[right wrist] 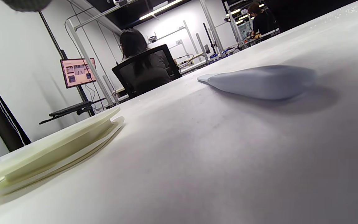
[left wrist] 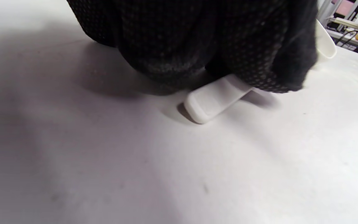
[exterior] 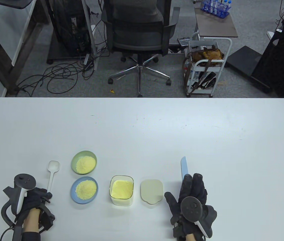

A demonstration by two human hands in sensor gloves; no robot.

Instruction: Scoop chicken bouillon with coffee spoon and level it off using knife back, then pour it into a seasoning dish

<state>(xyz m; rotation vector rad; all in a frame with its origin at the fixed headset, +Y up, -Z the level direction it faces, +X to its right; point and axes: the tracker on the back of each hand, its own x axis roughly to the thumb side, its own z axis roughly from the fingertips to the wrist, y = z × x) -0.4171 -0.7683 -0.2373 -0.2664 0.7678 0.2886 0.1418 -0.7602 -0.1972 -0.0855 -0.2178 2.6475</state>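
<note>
A white coffee spoon [exterior: 51, 175] lies on the table, bowl pointing away. My left hand [exterior: 41, 197] is at its handle end, fingers curled over the handle [left wrist: 210, 102], whose tip touches the table. A clear container [exterior: 121, 190] of yellow chicken bouillon stands open, its beige lid [exterior: 152, 191] beside it on the right. Left of the container are a green dish [exterior: 84, 162] and a blue dish [exterior: 84, 190], each holding bouillon. The light-blue knife [exterior: 183, 168] lies flat; my right hand [exterior: 193, 182] is spread over its handle with straight fingers. The knife [right wrist: 259, 82] shows no fingers round it.
The table's far edge [exterior: 142, 98] runs across the middle of the view, with an office chair [exterior: 139, 30] and a white cart [exterior: 205, 67] beyond it. The lid [right wrist: 51, 149] lies close to my right hand.
</note>
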